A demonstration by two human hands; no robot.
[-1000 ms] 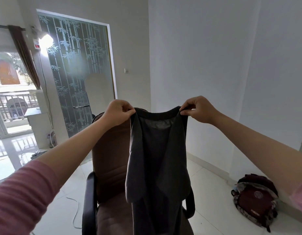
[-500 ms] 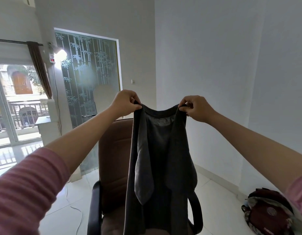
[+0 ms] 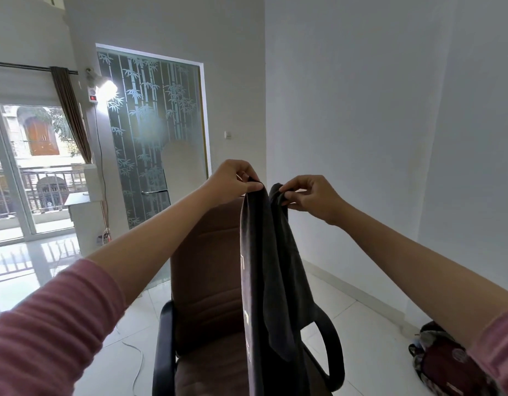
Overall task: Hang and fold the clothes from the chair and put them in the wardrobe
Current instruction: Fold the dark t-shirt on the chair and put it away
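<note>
Bright daylight from the window [image 3: 24, 167] glares off the floor [image 3: 33, 267]; wide-angle edges bend.

A glossy white tiled floor [image 3: 361, 338] carries a brown office chair [image 3: 207, 281], a maroon backpack [image 3: 444, 364] by the wall and a white cable [image 3: 137, 364]

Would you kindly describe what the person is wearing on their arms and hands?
Both arms wear pink ribbed sleeves pushed up above the elbows, leaving the forearms bare. The left hand and right hand are bare, with no gloves, and no rings or watch show.
</note>
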